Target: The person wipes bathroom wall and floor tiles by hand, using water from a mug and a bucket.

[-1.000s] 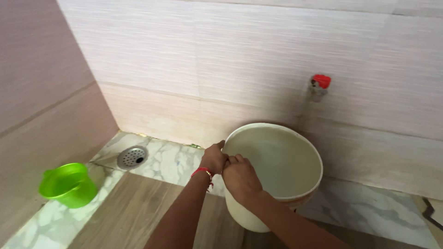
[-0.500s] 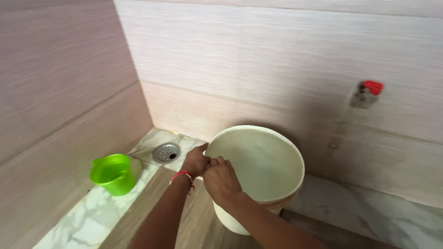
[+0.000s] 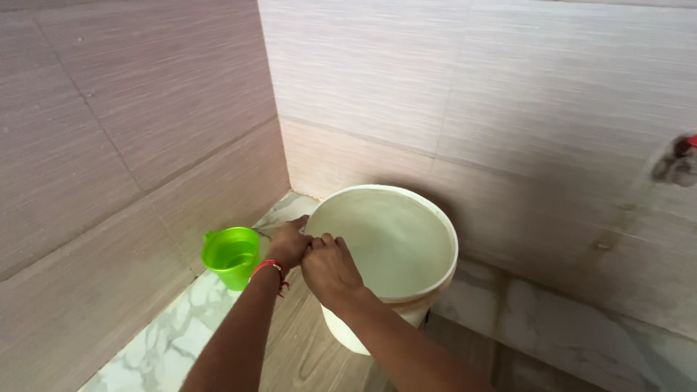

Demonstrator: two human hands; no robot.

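A cream-white plastic bucket stands tilted near the tiled corner, its empty inside facing me. My left hand, with a red thread bracelet at the wrist, is closed on the bucket's near-left rim. Right beside it my right hand grips the same stretch of rim, the two hands touching. A bright green plastic mug sits on the floor just left of my left hand, partly behind it.
Tiled walls meet in a corner behind the bucket. A wall tap with a red handle shows at the right edge. Marble strip runs along the left wall, wood-look floor tiles lie under my arms.
The bucket, gripped by both hands, has moved left toward the corner and the green mug. The floor drain is now hidden and the tap has slid to the right edge of view.
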